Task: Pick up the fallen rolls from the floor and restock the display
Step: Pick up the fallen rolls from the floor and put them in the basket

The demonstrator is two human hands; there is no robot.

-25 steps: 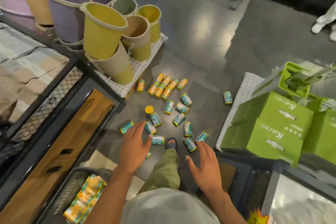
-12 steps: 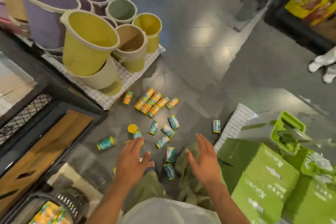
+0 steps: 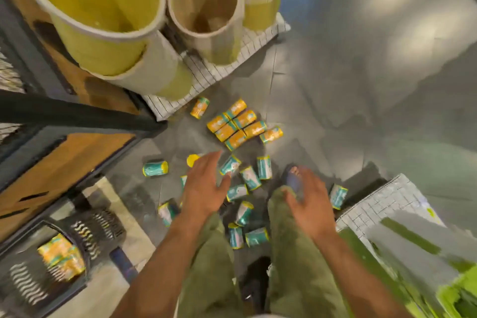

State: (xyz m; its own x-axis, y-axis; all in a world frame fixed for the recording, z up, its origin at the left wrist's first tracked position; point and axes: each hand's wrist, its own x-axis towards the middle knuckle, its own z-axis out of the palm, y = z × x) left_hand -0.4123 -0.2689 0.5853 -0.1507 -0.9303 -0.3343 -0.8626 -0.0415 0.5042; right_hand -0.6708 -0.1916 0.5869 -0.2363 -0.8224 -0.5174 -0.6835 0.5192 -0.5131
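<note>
Several teal rolls (image 3: 249,177) lie scattered on the grey floor around my feet, and a cluster of orange rolls (image 3: 236,124) lies just beyond them. One teal roll (image 3: 155,168) lies apart at the left, another (image 3: 338,196) at the right. My left hand (image 3: 204,188) hovers with fingers spread above the teal rolls, holding nothing. My right hand (image 3: 308,196) hangs open over my right foot, also empty. A dark basket (image 3: 85,230) at the lower left holds orange rolls (image 3: 61,255).
Stacked yellow and beige bins (image 3: 98,15) stand on a white grid platform (image 3: 222,70) at the upper left. A black and wood shelf unit (image 3: 59,121) runs along the left. Green boxes (image 3: 413,266) on another grid platform crowd the lower right.
The view has dropped closer to the floor and shifted forward. Both hands have lowered toward the teal rolls, still open and empty.
</note>
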